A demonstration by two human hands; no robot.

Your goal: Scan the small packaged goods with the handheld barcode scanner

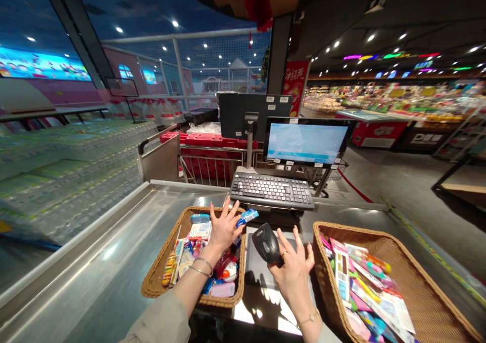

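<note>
My left hand (225,230) is over the left wicker basket (150,280), fingers spread, with a small blue-and-white box (247,217) between the thumb and index finger. Assorted small packaged goods lie in that basket below the hand. My right hand (293,269) holds a black barcode scanner (266,243) between thumb and forefinger, the other fingers stretched out. The scanner's handle is partly hidden by the hand. To the right stands another wicker basket (425,277), with colourful packaged items (374,282) heaped on its near left side.
Beyond the hands, a keyboard (271,188) sits in front of a lit monitor (307,143) and a dark second screen (235,115). The metal counter (114,252) has a raised left edge. Behind it is a shopping cart (212,163); stacked bottle packs (76,170) stand left.
</note>
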